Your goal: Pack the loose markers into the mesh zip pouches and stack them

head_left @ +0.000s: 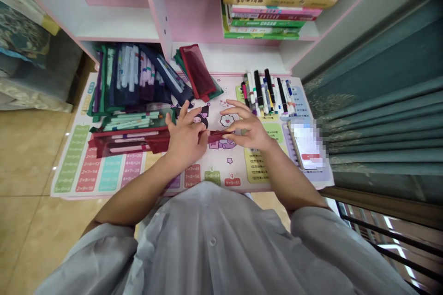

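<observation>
Between my hands, near the middle of the desk, a dark red mesh pouch (218,134) is seen nearly edge-on. My left hand (187,136) pinches its left end with thumb and index finger, the other fingers raised. At its right end, my right hand (246,125) grips the pouch between thumb and fingertips. Just left of my left hand lie a red mesh pouch (128,142) with pens inside and a green one (133,120) filled with pale green pens. What is inside the held pouch cannot be made out.
Filled blue and green pouches (129,73) are piled at the back left. Red and green pouches (198,71) lie behind my hands. Loose markers (268,92) are at the back right, a phone (307,144) at the right edge. Books (270,9) fill part of the shelf (228,57).
</observation>
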`<act>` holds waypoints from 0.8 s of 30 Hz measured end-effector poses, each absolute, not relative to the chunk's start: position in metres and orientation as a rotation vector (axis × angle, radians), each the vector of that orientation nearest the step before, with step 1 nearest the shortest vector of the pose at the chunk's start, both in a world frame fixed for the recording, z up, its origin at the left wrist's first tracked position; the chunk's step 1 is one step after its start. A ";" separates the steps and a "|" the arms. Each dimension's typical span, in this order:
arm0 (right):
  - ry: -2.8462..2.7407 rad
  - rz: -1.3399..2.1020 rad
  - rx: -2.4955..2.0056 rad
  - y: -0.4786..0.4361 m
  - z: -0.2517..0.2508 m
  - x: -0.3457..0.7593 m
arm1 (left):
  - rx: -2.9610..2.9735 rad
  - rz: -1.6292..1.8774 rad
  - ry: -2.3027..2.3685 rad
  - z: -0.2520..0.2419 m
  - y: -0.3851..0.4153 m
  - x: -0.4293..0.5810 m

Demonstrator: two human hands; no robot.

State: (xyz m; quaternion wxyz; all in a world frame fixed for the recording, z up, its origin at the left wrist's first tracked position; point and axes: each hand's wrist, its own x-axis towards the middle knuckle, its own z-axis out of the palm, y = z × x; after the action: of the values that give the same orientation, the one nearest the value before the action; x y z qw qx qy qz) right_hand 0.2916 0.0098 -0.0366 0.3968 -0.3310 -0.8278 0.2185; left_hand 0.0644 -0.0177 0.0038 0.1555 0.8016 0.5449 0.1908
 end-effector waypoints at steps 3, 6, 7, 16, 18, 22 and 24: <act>-2.112 0.546 -0.812 0.010 -0.036 0.291 | 2.294 0.539 1.561 0.005 -0.019 0.064; -2.112 0.549 -0.792 0.010 -0.036 0.291 | 2.289 0.532 1.581 0.007 -0.019 0.063; -2.112 0.557 -0.795 0.010 -0.036 0.291 | 2.286 0.525 1.589 0.008 -0.018 0.063; -2.114 0.546 -0.760 0.011 -0.036 0.292 | 2.274 0.499 1.601 0.009 -0.016 0.060; -2.113 0.539 -0.746 0.011 -0.037 0.292 | 2.273 0.495 1.601 0.008 -0.016 0.059; -2.115 0.543 -0.764 0.012 -0.038 0.292 | 2.273 0.492 1.616 0.007 -0.016 0.058; -2.119 0.551 -0.785 0.012 -0.037 0.293 | 2.270 0.496 1.621 0.007 -0.015 0.057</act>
State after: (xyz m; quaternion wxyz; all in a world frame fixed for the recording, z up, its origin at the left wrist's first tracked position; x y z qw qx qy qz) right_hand 0.2930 0.0115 -0.0372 0.3965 -0.3098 -0.8364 0.2173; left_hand 0.0570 -0.0151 0.0065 0.1537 0.7917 0.5654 0.1729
